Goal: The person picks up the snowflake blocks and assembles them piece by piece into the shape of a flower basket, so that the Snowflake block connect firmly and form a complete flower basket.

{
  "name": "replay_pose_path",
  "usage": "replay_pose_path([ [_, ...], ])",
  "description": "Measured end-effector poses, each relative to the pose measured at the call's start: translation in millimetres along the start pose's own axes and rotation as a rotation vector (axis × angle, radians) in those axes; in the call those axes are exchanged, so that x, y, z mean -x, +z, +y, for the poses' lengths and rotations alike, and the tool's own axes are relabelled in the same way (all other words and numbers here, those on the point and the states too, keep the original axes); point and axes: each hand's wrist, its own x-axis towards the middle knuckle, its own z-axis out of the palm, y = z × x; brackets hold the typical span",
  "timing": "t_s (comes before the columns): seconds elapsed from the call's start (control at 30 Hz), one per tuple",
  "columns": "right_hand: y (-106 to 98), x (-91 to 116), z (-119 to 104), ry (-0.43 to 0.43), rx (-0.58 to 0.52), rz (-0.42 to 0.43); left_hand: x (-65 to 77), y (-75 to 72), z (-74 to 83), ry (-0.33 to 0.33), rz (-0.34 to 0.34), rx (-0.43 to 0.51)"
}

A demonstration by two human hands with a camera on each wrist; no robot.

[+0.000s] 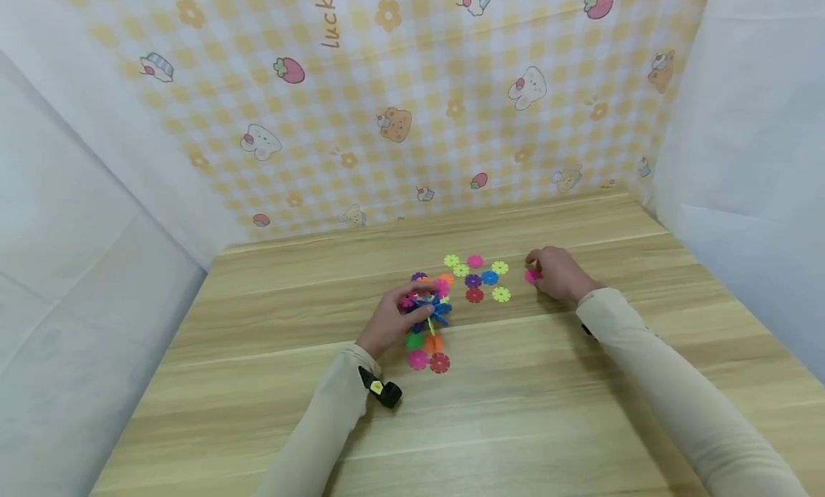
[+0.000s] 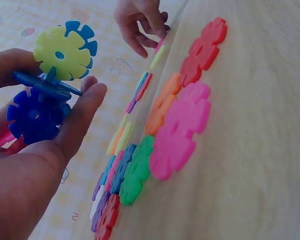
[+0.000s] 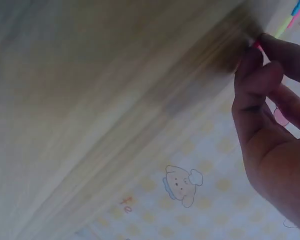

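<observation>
My left hand (image 1: 393, 318) grips a cluster of interlocked snowflake discs (image 2: 40, 115) above the table. Blue discs make up its middle, and a yellow-green disc (image 2: 62, 52) stands up from it in the left wrist view. Part of the cluster is hidden behind the palm and fingers. Off to the right, my right hand (image 1: 559, 273) pinches a pink snowflake disc (image 1: 532, 276) between thumb and fingers, low over the tabletop. Only a sliver of that pink disc (image 3: 256, 45) shows in the right wrist view.
Between the hands, loose discs lie flat on the wooden table (image 1: 515, 411), among them a blue disc (image 1: 490, 277) and a yellow-green disc (image 1: 501, 294). Below the left hand lie a red disc (image 1: 440, 362) and a pink disc (image 1: 417, 359). A checkered cloth (image 1: 438, 74) hangs behind.
</observation>
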Motion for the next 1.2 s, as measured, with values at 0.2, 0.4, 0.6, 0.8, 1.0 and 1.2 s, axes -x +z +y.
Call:
replay_pose_path([
  [0.2, 3, -1, 0, -0.017, -0.090, -0.029, -1.6, 1.2, -2.3, -0.017, 0.035, 0.035],
  [0.4, 5, -1, -11, -0.054, -0.192, -0.072, -2.0, 1.5, -3.0, -0.046, 0.060, 0.063],
  [0.6, 7, 0, -24, -0.031, -0.389, -0.146, -3.6, 4.9, -1.0, -0.055, 0.056, 0.062],
  [0.8, 10, 4, -49, -0.042, -0.602, -0.126, -8.9, 9.1, 0.4, -0.040, 0.062, 0.092],
  [1.0, 12, 8, -81, -0.080, -0.702, -0.067, -10.8, 12.0, 1.5, -0.049, 0.099, 0.088],
  [1.2, 17, 7, -98, -0.086, -0.746, 0.001, -11.0, 14.7, 1.1, -0.047, 0.124, 0.095],
])
